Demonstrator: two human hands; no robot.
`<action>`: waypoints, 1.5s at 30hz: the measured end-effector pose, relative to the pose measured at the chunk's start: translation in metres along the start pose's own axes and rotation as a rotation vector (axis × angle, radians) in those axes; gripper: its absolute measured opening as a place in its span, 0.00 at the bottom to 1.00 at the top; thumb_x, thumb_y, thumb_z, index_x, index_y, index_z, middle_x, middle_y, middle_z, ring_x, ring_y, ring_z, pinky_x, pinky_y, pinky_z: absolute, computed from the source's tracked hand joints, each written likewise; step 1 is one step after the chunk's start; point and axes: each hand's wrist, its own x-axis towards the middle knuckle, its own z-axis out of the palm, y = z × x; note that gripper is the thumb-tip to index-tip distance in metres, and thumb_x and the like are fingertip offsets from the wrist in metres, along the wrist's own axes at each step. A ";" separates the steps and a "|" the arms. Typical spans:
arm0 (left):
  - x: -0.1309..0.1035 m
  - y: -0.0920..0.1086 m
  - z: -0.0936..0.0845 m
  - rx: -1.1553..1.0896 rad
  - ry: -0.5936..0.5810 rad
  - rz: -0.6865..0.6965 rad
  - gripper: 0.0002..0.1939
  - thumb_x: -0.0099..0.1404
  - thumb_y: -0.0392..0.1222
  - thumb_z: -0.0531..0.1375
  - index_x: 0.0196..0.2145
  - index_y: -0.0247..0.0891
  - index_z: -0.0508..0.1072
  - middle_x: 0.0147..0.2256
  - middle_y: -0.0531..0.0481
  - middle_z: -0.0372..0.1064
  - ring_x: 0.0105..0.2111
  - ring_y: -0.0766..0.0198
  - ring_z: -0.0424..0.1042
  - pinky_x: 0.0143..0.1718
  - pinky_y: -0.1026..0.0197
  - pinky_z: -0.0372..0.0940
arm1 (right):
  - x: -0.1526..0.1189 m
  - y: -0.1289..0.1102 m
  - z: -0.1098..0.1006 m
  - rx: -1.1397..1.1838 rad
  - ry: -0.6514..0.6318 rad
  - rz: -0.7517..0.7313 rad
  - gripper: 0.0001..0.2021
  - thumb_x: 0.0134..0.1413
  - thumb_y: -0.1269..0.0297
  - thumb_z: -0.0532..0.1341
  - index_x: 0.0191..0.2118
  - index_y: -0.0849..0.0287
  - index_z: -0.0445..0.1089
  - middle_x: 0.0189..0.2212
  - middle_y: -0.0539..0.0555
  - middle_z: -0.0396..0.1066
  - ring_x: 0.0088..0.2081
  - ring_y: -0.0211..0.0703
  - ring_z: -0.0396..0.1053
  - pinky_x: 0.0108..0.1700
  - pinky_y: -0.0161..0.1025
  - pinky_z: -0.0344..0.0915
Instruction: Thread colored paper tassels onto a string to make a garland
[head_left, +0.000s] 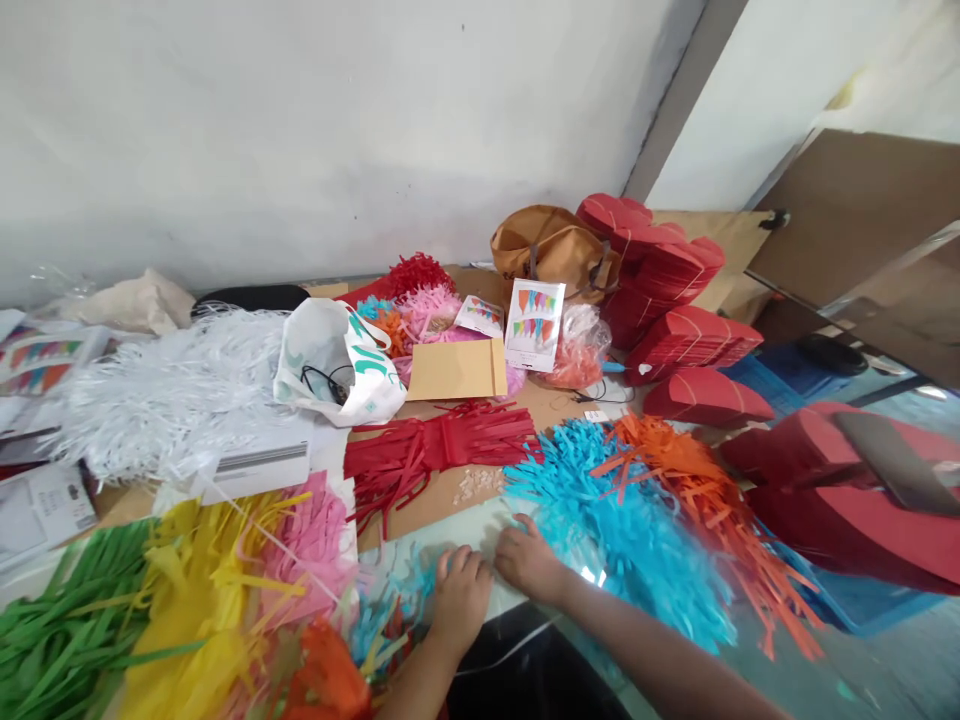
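My left hand is at the table's near edge, its fingers curled downward beside some light-blue paper strips. Close to its right, my right hand points leftward with bent fingers; whatever the fingertips of either hand pinch is hidden or too small to see. A large blue fringed tissue bundle lies just right of my right hand. Beyond both hands, a red fringed paper bundle rests on cardboard, with small pale pieces in front of it.
Green, yellow and pink fringe cover the left side. A white plastic bag, a tan envelope and a printed card stand farther back. Orange fringe and red paper stacks are at right.
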 end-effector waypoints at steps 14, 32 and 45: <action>0.011 0.002 -0.164 -0.158 0.272 0.347 0.15 0.70 0.34 0.49 0.41 0.48 0.74 0.32 0.55 0.76 0.34 0.67 0.73 0.58 0.51 0.51 | 0.045 -0.050 -0.166 1.650 -0.239 0.727 0.17 0.41 0.49 0.71 0.26 0.61 0.77 0.21 0.48 0.72 0.24 0.35 0.63 0.30 0.35 0.57; -0.031 0.017 -0.146 -0.714 0.308 -0.332 0.11 0.67 0.46 0.57 0.39 0.43 0.79 0.35 0.47 0.78 0.35 0.60 0.77 0.36 0.62 0.73 | 0.065 -0.116 -0.139 1.812 0.165 0.966 0.19 0.36 0.53 0.75 0.28 0.60 0.71 0.14 0.44 0.63 0.17 0.31 0.58 0.22 0.30 0.53; -0.018 -0.011 -0.127 -1.493 0.186 -1.138 0.27 0.47 0.64 0.67 0.33 0.37 0.76 0.19 0.55 0.67 0.20 0.65 0.66 0.25 0.63 0.65 | 0.132 -0.007 -0.007 0.531 -0.212 0.868 0.08 0.58 0.71 0.58 0.37 0.60 0.76 0.43 0.60 0.74 0.43 0.48 0.72 0.44 0.39 0.65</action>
